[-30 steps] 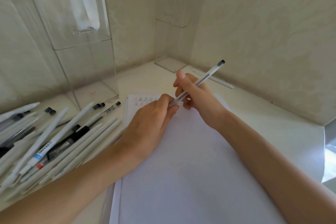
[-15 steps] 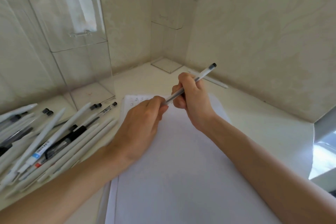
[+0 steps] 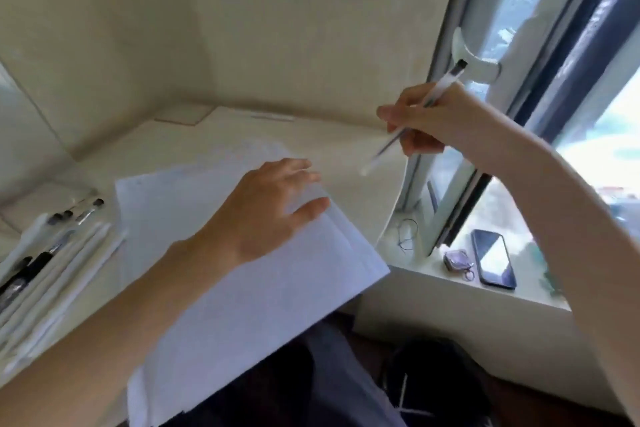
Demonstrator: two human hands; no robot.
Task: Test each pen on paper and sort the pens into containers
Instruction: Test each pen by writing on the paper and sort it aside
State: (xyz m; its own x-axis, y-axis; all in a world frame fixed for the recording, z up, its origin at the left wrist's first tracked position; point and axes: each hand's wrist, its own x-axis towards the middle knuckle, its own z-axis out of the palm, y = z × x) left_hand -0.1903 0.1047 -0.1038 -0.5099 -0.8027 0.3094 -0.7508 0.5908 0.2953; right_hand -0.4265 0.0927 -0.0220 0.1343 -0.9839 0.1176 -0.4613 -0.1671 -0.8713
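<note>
Fingers [image 3: 401, 113] of the right hand [image 3: 440, 118] curl round a white pen [image 3: 444, 84], held in the air, clear of the paper stack [image 3: 259, 305]. Left hand [image 3: 256, 218] spreads flat over that stack, fingers straight; more pens [image 3: 59, 253] lie just left.

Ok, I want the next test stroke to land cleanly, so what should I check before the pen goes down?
1. Pen gripped in right hand: ok.
2. Left hand flat on paper, steadying it: ok.
3. Writing end above the paper: not ok, it hangs right of the sheet, over the desk.
4. Cap off: cannot tell, that end is blurred.
5. Paper fully on the desk: not ok, its near part overhangs the edge.
</note>
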